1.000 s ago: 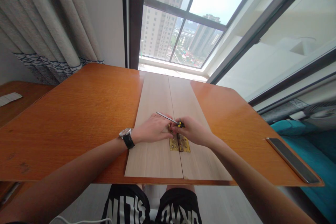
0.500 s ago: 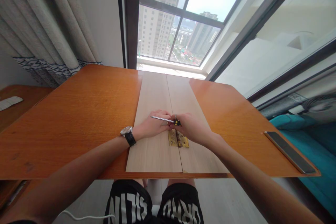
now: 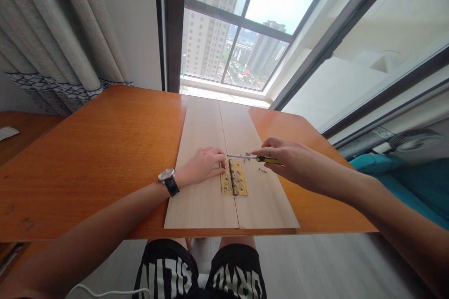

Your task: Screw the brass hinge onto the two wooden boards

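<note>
A brass hinge [image 3: 239, 180] lies unfolded across the seam between two pale wooden boards [image 3: 199, 201]. My left hand [image 3: 205, 164] rests on the left board, its fingers curled together at the hinge's upper left corner; whatever they pinch is too small to make out. In my right hand [image 3: 289, 156] is a screwdriver [image 3: 270, 160] with a black and yellow handle. Its shaft lies nearly level and points left, the tip close to my left fingertips above the hinge. Small screws [image 3: 247, 155] lie beneath the shaft, and a single screw [image 3: 263, 170] lies right of the hinge.
Both boards lie on an orange-brown wooden table [image 3: 115, 149], whose near edge is just in front of my legs. A window [image 3: 238, 46] stands behind the table, grey curtains [image 3: 66, 32] hang at left, and a teal chair [image 3: 396, 182] and a fan [image 3: 417, 142] are at right.
My right hand has moved right, away from my left hand, taking the screwdriver along and uncovering the hinge and screws. The screwdriver lies flatter. My left hand stays by the hinge.
</note>
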The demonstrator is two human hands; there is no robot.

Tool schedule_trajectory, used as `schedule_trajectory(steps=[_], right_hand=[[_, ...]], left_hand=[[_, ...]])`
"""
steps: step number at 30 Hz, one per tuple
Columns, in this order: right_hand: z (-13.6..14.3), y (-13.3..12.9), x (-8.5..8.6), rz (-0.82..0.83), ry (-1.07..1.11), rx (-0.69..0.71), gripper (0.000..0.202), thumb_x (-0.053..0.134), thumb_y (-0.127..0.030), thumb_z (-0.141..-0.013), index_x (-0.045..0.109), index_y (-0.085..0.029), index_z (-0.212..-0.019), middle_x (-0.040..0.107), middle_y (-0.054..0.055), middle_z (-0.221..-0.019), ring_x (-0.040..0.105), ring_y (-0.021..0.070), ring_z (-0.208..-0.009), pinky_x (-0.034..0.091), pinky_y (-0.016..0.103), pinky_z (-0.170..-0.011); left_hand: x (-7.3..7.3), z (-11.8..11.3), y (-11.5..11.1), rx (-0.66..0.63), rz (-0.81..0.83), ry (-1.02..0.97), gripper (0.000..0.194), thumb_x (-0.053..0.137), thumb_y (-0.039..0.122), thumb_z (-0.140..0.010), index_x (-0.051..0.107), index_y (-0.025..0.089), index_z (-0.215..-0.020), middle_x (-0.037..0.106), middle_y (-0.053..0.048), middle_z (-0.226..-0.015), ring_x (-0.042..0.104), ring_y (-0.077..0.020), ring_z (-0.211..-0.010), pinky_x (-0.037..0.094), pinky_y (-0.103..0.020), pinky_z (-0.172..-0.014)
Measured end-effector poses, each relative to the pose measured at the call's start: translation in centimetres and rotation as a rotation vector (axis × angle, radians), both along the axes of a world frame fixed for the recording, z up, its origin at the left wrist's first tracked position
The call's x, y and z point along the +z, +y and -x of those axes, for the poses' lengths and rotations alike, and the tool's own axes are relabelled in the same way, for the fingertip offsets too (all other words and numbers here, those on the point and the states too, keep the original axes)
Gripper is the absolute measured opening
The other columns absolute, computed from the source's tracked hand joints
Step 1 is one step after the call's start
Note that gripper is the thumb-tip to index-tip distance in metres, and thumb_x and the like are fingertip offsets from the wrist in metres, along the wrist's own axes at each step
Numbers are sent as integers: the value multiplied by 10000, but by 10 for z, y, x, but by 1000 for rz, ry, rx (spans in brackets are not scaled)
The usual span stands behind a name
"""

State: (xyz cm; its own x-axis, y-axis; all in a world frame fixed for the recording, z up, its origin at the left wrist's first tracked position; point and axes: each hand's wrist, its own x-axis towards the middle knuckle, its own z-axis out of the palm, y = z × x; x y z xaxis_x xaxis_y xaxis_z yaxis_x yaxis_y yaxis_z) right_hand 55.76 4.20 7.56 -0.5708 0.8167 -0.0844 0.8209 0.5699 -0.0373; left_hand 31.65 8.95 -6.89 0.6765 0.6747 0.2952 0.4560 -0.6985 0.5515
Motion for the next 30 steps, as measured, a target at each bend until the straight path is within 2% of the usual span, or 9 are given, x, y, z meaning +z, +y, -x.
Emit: schedule_trajectory(steps=[8,18,23,27,30], right_hand=[[6,5,6,-54,12,110,262,542,-235,-936,777,-243,-1051,731,79,-1040,697,191,-787,520,344,-707],[4,5,6,-50,-19,156,263,561,-219,-913,776,-276,-1052,732,52,-1017,678,157,-717,490,310,-654],[9,8,11,-83,-106,194,276,588,-181,-895,775,-294,-1063,735,33,-1039,653,145,-664,429,306,-590],[24,15,21,-43,-134,281,264,593,-138,-889,779,-279,-1012,738,33,-1014,679,170,-795,457,314,-684],[39,20,29,5,-46,282,153,647,-183,-886,783,-250,-908,726,31,-867,670,166,-804,470,322,-788]], left_hand=[[3,-1,-1,-2,-1,18,44,680,230,-919,658,192,-916,657,-49,-1132,601,-235,-1093,439,-392,-966],[1,-1,-1,12,-9,42,60,677,249,-922,660,192,-932,648,-59,-1164,595,-244,-1111,445,-402,-966],[2,-1,-1,7,-1,36,47,683,234,-916,665,191,-922,651,-57,-1172,598,-243,-1100,442,-410,-970],[2,0,-1,-5,7,18,54,683,241,-925,663,191,-926,653,-57,-1174,597,-240,-1101,443,-412,-979],[2,1,-1,-5,7,7,51,687,242,-925,659,200,-928,657,-49,-1141,598,-236,-1089,442,-409,-981]])
